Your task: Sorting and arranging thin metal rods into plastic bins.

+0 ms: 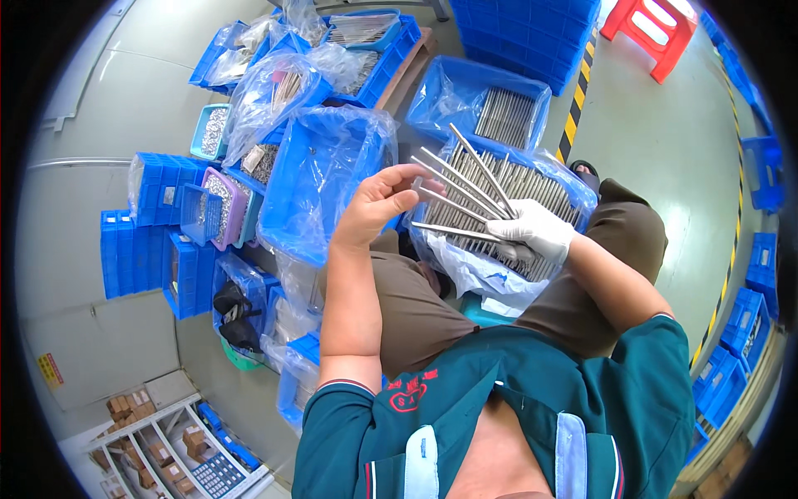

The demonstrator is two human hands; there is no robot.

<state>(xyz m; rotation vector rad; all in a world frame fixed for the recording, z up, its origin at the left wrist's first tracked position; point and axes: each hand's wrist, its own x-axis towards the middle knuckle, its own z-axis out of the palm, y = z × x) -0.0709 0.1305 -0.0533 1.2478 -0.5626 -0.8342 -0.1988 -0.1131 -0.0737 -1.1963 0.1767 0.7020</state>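
My right hand (532, 230), in a white glove, grips a fanned bundle of several long thin metal rods (465, 183) over a blue bin (499, 258) lined with clear plastic and filled with more such rods. My bare left hand (378, 206) is raised beside the fan, its fingertips touching the tip of one rod at the left. Both hands hover above my lap, where brown trousers show.
A plastic-lined blue bin (320, 179) sits in front of my left hand. Another bin of rods (499, 108) lies behind. Stacked blue crates (154, 241) and small trays of metal parts stand at left. A red stool (652, 29) stands at top right.
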